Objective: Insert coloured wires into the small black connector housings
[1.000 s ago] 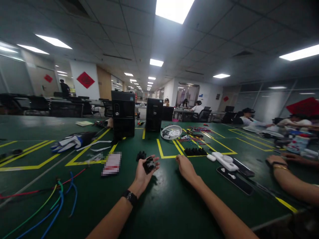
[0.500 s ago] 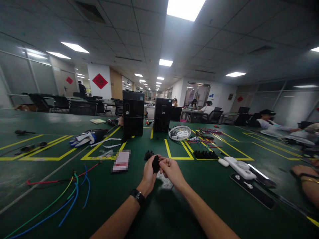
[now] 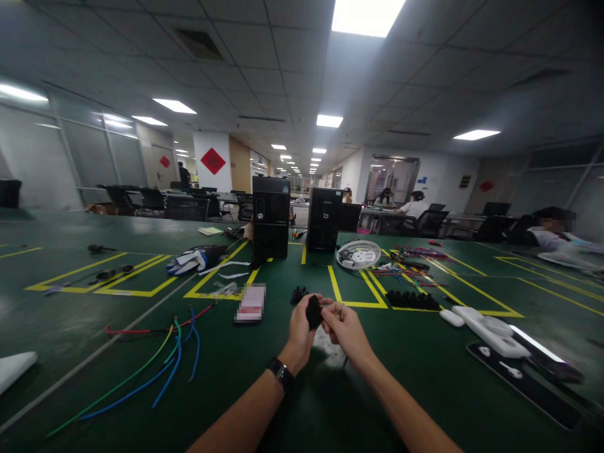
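My left hand (image 3: pixel 301 324), with a dark watch on the wrist, is closed round a small black plastic part (image 3: pixel 314 311) held just above the green table (image 3: pixel 415 365). My right hand (image 3: pixel 344 325) is pinched against the same part from the right side, fingertips touching it. A second small black part (image 3: pixel 297 294) lies on the table just beyond my hands. What my right fingertips pinch beyond the part itself is too small to see.
Coloured wires (image 3: pixel 155 358) trail at the left. A blurred card (image 3: pixel 250 303) lies left of my hands. Two black computer towers (image 3: pixel 270 216) stand behind, beside a white fan grille (image 3: pixel 358 254). A row of black parts (image 3: pixel 413 300), white devices (image 3: pixel 486 321) and a black tray (image 3: pixel 519 384) lie right. People sit further off.
My right hand left the table and came onto the black part in my left hand. The left hand turned from palm-up to gripping. The view swung left, so the neighbour's arm is gone.
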The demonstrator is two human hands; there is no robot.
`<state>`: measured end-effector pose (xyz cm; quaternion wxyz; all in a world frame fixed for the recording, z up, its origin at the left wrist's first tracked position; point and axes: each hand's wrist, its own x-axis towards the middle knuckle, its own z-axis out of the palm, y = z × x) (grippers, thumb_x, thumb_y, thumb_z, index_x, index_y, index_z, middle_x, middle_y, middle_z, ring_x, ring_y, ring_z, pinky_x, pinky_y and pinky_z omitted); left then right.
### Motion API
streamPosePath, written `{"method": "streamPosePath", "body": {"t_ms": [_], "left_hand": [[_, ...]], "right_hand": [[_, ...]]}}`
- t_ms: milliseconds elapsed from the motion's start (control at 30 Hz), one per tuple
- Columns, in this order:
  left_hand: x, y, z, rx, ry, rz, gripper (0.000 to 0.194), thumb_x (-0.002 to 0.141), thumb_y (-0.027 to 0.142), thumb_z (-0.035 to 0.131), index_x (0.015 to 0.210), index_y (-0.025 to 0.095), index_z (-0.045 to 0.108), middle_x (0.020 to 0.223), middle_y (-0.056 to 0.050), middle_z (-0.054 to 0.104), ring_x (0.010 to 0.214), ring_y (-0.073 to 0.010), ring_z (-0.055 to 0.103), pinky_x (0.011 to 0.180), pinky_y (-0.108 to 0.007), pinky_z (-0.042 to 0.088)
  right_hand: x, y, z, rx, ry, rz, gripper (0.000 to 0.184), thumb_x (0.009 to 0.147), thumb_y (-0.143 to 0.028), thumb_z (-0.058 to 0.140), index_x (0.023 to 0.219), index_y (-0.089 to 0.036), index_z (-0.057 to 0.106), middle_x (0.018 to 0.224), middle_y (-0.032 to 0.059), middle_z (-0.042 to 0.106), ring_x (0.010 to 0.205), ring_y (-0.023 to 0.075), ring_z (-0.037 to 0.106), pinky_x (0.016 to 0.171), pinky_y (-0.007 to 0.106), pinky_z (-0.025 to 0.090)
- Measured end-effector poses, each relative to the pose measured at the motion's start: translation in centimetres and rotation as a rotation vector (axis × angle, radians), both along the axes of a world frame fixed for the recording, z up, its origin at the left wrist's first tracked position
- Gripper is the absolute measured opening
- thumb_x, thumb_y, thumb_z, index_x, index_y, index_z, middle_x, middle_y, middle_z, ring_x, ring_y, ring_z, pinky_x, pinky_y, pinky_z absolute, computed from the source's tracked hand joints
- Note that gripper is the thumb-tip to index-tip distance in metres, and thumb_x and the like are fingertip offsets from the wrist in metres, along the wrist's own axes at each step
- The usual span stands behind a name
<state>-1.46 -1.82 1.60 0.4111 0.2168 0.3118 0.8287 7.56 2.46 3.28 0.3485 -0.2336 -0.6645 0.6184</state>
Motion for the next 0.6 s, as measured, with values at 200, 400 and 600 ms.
{"method": "streamPosePath", "body": {"t_ms": [200,400,600], "left_hand": [[0.0,-0.4,0.3,0.010,0.190,0.094,0.036,0.086,0.042,0.042,0.089,0.012,0.062,0.087,-0.011,0.068,0.083,-0.0207,0.064,0.075,-0.031,0.047],[-1.0,-1.7,1.3,-0.018,0.758,0.185,0.037,0.091,0.033,0.034,0.094,0.013,0.065,0.087,-0.009,0.069,0.083,-0.0180,0.061,0.076,-0.028,0.045],[-0.7,-2.5,2.1,-0.042,0.881,0.232,0.039,0.092,0.028,0.029,0.095,0.015,0.065,0.089,-0.008,0.068,0.083,-0.0171,0.060,0.077,-0.026,0.043]], "right_hand": [[0.4,1.2,-0.9,0.051,-0.141,0.011,0.043,0.072,-0.059,0.060,0.069,-0.019,0.045,0.049,-0.0066,0.044,0.036,0.0051,0.031,0.038,0.019,0.020],[0.9,2.9,-1.3,-0.004,-0.313,0.088,0.046,0.068,-0.062,0.060,0.063,-0.020,0.044,0.047,-0.0065,0.037,0.035,0.0050,0.026,0.039,0.021,0.015],[1.2,1.4,-0.1,-0.116,-0.288,0.078,0.047,0.065,-0.062,0.061,0.062,-0.021,0.038,0.048,-0.0078,0.035,0.035,0.0038,0.020,0.039,0.021,0.011]]}}
